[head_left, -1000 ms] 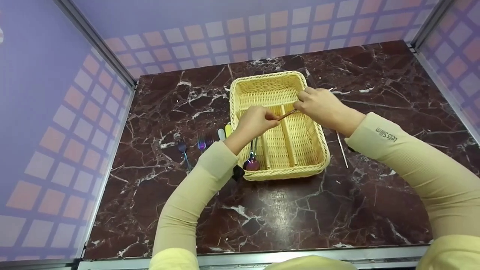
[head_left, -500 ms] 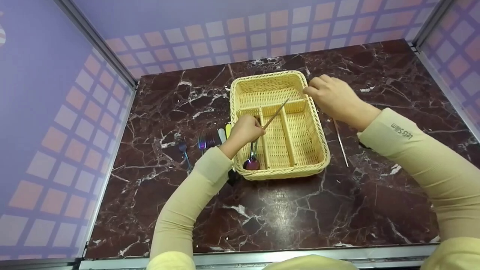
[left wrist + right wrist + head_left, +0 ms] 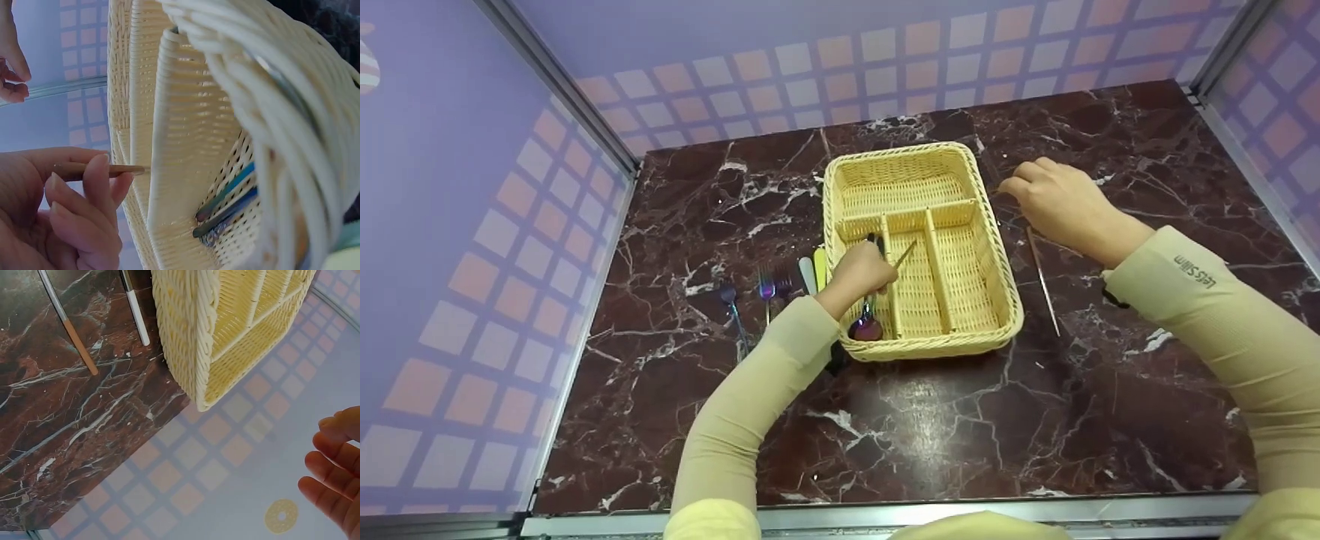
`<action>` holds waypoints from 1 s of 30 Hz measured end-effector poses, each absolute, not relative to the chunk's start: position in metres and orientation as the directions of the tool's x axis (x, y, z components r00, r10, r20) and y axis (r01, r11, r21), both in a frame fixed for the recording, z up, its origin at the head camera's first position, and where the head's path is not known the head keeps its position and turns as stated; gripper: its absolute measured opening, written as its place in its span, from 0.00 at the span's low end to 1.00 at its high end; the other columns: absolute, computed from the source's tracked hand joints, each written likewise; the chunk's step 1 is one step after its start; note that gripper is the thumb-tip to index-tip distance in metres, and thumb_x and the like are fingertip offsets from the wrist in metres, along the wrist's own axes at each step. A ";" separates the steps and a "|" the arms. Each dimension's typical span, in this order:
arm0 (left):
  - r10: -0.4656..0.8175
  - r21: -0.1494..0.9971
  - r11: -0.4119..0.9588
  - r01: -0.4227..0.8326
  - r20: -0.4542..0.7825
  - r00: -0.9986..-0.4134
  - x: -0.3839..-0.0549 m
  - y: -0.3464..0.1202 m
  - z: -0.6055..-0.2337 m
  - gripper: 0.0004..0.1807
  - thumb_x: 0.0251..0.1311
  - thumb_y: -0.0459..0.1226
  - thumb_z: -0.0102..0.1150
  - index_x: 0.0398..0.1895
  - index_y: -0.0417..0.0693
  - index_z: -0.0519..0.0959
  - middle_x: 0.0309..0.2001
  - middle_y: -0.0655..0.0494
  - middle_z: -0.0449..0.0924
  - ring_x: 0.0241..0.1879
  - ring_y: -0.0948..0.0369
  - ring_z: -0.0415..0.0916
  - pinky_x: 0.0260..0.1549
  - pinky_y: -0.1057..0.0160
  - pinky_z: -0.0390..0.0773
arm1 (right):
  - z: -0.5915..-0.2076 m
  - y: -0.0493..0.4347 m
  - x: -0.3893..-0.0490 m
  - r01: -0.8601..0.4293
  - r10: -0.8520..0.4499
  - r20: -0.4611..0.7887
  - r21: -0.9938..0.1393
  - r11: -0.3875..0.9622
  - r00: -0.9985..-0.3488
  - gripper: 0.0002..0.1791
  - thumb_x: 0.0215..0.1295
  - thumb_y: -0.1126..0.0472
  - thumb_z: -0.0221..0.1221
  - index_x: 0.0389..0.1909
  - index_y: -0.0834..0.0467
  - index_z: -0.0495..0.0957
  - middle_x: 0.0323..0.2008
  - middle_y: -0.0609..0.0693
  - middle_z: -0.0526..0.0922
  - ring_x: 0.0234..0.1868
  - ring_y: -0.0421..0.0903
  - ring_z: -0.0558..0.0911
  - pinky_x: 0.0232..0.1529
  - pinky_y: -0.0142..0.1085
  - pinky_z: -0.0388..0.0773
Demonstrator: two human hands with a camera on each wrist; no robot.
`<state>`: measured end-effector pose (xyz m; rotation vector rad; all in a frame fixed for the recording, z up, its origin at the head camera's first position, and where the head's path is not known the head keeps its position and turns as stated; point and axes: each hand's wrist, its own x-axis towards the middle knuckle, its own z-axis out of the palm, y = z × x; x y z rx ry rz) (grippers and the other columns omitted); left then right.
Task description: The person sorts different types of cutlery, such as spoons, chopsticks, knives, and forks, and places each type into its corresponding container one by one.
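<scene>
My left hand (image 3: 861,271) hovers over the left part of the divided wicker basket (image 3: 934,346). Between thumb and fingers it pinches a thin chopstick (image 3: 121,170), whose end points toward the middle compartment in the head view. Purple-blue spoons (image 3: 867,328) lie in the left compartment, their handles (image 3: 228,194) visible in the left wrist view. Beyond the basket's right rim my right hand (image 3: 1054,199) is raised with loosely bent fingers, holding nothing. Beneath it on the table lies a brown-handled metal chopstick (image 3: 1043,283); a white-handled one (image 3: 138,318) shows in the right wrist view.
Left of the basket lie several dark iridescent forks (image 3: 766,283), a grey handle (image 3: 808,274) and a yellow handle (image 3: 819,264). Patterned panels (image 3: 877,64) wall in the back and sides of the marble table (image 3: 675,420).
One second ago both hands held the chopstick. The right hand let go and moved right; the left hand kept it, moved left over the basket and lowered it.
</scene>
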<state>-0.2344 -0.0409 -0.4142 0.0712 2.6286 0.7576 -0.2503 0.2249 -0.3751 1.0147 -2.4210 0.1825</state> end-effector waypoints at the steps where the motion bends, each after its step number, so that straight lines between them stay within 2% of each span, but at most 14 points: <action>1: 0.156 0.522 0.850 -0.070 -0.376 -0.913 -0.234 -0.037 -0.416 0.12 0.49 0.31 0.49 0.23 0.36 0.83 0.16 0.50 0.79 0.09 0.63 0.64 0.10 0.69 0.58 | -0.376 0.226 -0.250 -0.698 -0.625 0.507 0.064 0.713 -0.593 0.16 0.45 0.80 0.49 0.34 0.67 0.79 0.27 0.61 0.77 0.27 0.58 0.73 0.27 0.47 0.72; 4: 0.157 0.508 0.857 -0.083 -0.412 -0.898 -0.233 -0.025 -0.419 0.11 0.51 0.30 0.48 0.23 0.38 0.83 0.17 0.49 0.78 0.09 0.64 0.61 0.10 0.68 0.56 | -0.378 0.228 -0.250 -0.700 -0.618 0.522 0.057 0.712 -0.587 0.14 0.47 0.78 0.50 0.34 0.67 0.79 0.27 0.62 0.78 0.27 0.58 0.74 0.27 0.47 0.72; 7: 0.178 0.477 0.878 -0.046 -0.414 -0.893 -0.231 -0.013 -0.423 0.09 0.52 0.30 0.50 0.19 0.43 0.79 0.13 0.55 0.71 0.10 0.64 0.56 0.10 0.67 0.54 | -0.380 0.229 -0.250 -0.700 -0.619 0.522 0.059 0.712 -0.586 0.13 0.48 0.78 0.51 0.35 0.67 0.78 0.28 0.62 0.78 0.27 0.58 0.74 0.27 0.47 0.73; 11: 0.207 0.436 0.900 0.018 -0.392 -0.897 -0.229 0.001 -0.428 0.15 0.51 0.30 0.53 0.12 0.51 0.65 0.12 0.59 0.57 0.13 0.64 0.50 0.12 0.67 0.52 | -0.382 0.230 -0.250 -0.698 -0.616 0.520 0.053 0.714 -0.592 0.12 0.51 0.76 0.52 0.36 0.67 0.79 0.27 0.61 0.78 0.26 0.58 0.73 0.25 0.46 0.72; 15: 0.239 0.382 0.921 0.077 -0.397 -0.886 -0.228 0.010 -0.434 0.20 0.51 0.28 0.53 0.12 0.53 0.56 0.15 0.59 0.49 0.14 0.64 0.46 0.13 0.67 0.50 | -0.383 0.231 -0.249 -0.694 -0.609 0.523 0.047 0.719 -0.596 0.12 0.51 0.76 0.52 0.36 0.67 0.79 0.27 0.61 0.78 0.26 0.58 0.73 0.25 0.46 0.72; 17: 0.245 0.349 0.932 0.101 -0.400 -0.883 -0.227 0.014 -0.436 0.19 0.52 0.27 0.52 0.14 0.52 0.56 0.16 0.59 0.50 0.15 0.64 0.47 0.13 0.67 0.51 | -0.384 0.232 -0.249 -0.694 -0.610 0.524 0.049 0.718 -0.594 0.12 0.50 0.76 0.51 0.36 0.67 0.78 0.27 0.61 0.77 0.26 0.58 0.73 0.25 0.46 0.72; 23: 0.256 0.286 0.948 0.140 -0.423 -0.869 -0.225 0.024 -0.444 0.16 0.51 0.28 0.53 0.16 0.52 0.60 0.20 0.59 0.63 0.18 0.64 0.56 0.15 0.68 0.58 | -0.384 0.233 -0.248 -0.697 -0.621 0.514 0.060 0.714 -0.591 0.12 0.49 0.77 0.52 0.36 0.67 0.79 0.27 0.61 0.78 0.28 0.59 0.74 0.28 0.46 0.74; 28: 0.278 0.249 0.951 0.181 -0.442 -0.853 -0.223 0.027 -0.448 0.11 0.52 0.28 0.51 0.20 0.51 0.65 0.27 0.57 0.72 0.22 0.63 0.60 0.19 0.66 0.63 | -0.384 0.235 -0.248 -0.678 -0.607 0.488 0.041 0.734 -0.628 0.11 0.53 0.75 0.51 0.37 0.66 0.78 0.29 0.61 0.78 0.29 0.59 0.75 0.28 0.47 0.74; 30: 0.275 0.245 0.953 0.179 -0.442 -0.854 -0.223 0.027 -0.448 0.08 0.51 0.27 0.51 0.23 0.49 0.68 0.30 0.56 0.75 0.22 0.63 0.62 0.20 0.67 0.65 | -0.385 0.237 -0.248 -0.669 -0.601 0.466 0.028 0.743 -0.649 0.13 0.51 0.76 0.52 0.38 0.66 0.78 0.29 0.61 0.78 0.30 0.59 0.75 0.29 0.47 0.74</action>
